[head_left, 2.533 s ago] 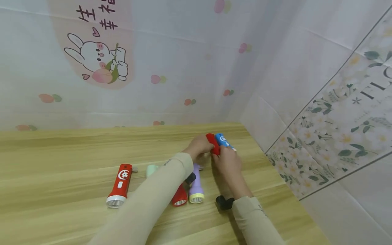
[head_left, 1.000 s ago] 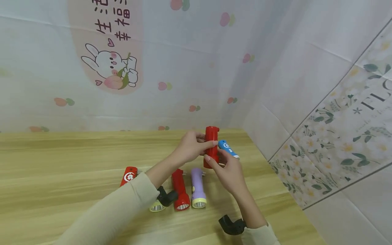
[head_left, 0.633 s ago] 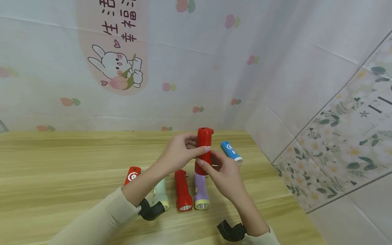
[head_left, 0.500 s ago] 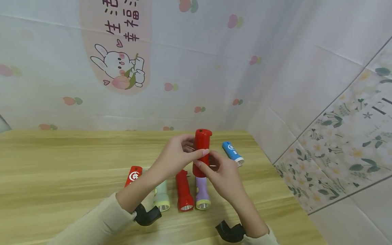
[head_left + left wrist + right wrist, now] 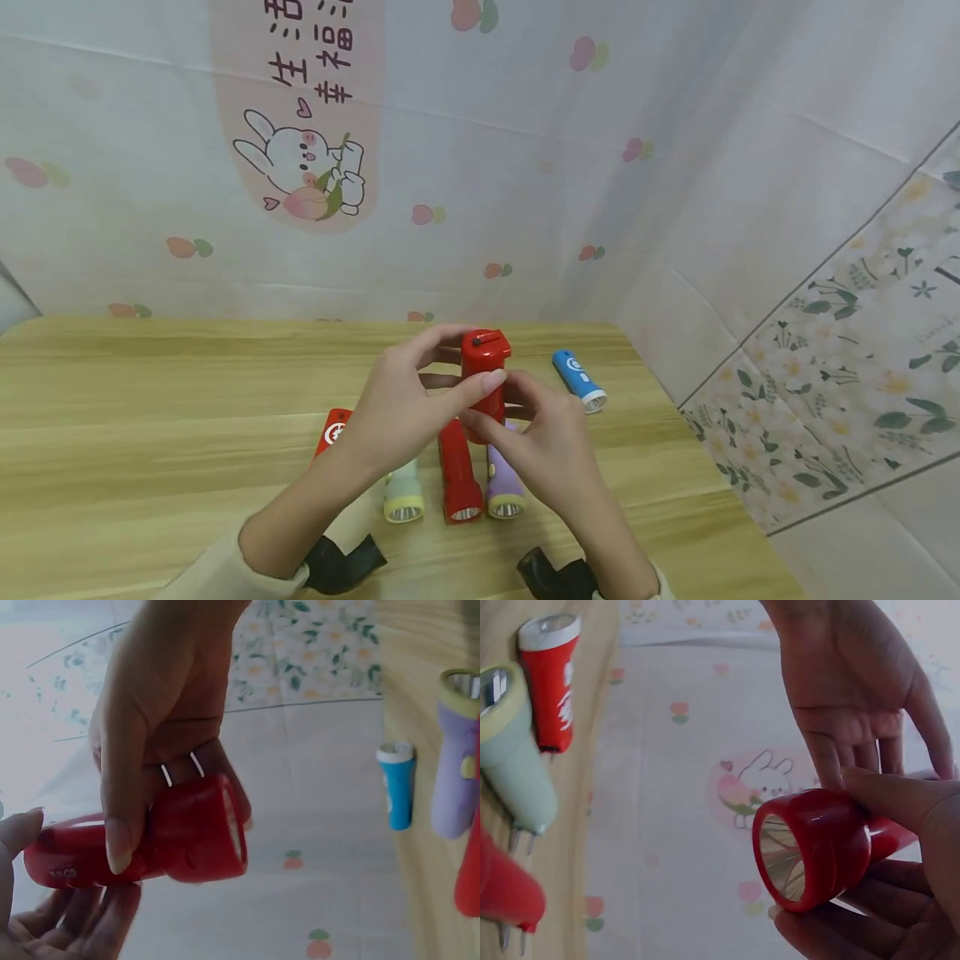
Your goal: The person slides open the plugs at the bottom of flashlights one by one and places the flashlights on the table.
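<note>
A red flashlight (image 5: 482,357) is held above the table, tail end up and lamp end down. My left hand (image 5: 408,404) grips its upper part, the thumb across the front. Lower down, near the lamp head, my right hand (image 5: 551,433) holds it between thumb and fingers. The left wrist view shows the flashlight (image 5: 199,840) side on, with two metal prongs (image 5: 196,763) by the right hand's fingers. Its shiny reflector (image 5: 778,855) shows in the right wrist view. Below the hands lie a second red flashlight (image 5: 459,475) and a purple flashlight (image 5: 506,492), both partly hidden.
A mint-green flashlight (image 5: 405,496) and a red flashlight with a white logo (image 5: 335,429) lie left on the wooden table (image 5: 187,375), partly behind the left arm. A blue flashlight (image 5: 579,381) lies at the back right. Printed curtains stand behind and to the right.
Both hands have lifted the red flashlight from beside the blue one and brought it left and nearer. Its tail end now tips toward the head camera.
</note>
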`<act>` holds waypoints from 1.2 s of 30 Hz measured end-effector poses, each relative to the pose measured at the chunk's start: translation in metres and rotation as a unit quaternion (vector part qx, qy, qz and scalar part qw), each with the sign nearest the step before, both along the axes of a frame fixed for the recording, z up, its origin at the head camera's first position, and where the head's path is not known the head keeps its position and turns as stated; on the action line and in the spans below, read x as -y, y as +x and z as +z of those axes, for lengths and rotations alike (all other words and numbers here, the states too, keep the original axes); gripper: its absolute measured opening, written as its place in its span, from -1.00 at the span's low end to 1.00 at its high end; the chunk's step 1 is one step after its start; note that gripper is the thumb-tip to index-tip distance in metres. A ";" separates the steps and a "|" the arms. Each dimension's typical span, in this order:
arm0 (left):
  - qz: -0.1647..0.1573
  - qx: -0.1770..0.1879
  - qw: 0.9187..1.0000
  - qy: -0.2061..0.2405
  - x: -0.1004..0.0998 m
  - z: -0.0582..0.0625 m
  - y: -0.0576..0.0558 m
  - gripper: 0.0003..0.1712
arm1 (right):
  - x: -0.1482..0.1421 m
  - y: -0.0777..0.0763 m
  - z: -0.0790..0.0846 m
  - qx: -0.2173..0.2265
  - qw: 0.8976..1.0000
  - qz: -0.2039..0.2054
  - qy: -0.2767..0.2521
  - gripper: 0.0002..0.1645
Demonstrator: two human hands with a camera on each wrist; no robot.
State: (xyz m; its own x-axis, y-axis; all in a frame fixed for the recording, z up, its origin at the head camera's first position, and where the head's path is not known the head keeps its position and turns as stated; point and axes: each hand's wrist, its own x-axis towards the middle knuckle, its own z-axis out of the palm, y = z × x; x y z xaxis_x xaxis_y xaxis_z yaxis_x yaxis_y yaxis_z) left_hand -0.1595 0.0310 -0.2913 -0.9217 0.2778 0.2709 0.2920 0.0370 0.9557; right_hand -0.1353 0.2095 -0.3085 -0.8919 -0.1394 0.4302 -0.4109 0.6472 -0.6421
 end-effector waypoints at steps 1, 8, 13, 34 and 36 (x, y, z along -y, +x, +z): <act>0.002 -0.020 1.000 0.005 0.002 0.001 0.001 -0.53 | 0.001 0.001 0.001 -0.005 1.000 0.003 0.002 -0.57; -0.030 -0.043 0.998 0.039 0.017 0.003 0.005 -0.55 | 0.006 0.007 0.010 0.010 0.999 0.043 0.004 -0.55; -0.069 -0.012 0.997 0.036 0.022 0.002 0.008 -0.50 | 0.006 0.008 0.011 0.020 0.995 0.091 -0.019 -0.59; -0.094 -0.013 0.994 0.048 0.039 0.008 0.006 -0.76 | 0.009 0.006 0.006 -0.144 0.980 0.129 0.050 -0.57; -0.102 0.000 0.994 0.050 0.040 0.008 0.005 -0.75 | 0.008 0.006 0.005 -0.143 0.980 0.129 0.058 -0.60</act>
State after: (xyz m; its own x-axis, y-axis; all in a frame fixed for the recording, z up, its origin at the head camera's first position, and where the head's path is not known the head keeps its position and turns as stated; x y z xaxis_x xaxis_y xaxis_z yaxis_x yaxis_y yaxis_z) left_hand -0.1546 -0.0091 -0.2829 -0.8489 0.4313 0.3056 0.2829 -0.1177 0.9519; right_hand -0.1294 0.2011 -0.3034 -0.6656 -0.4068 0.6257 -0.7227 0.5605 -0.4044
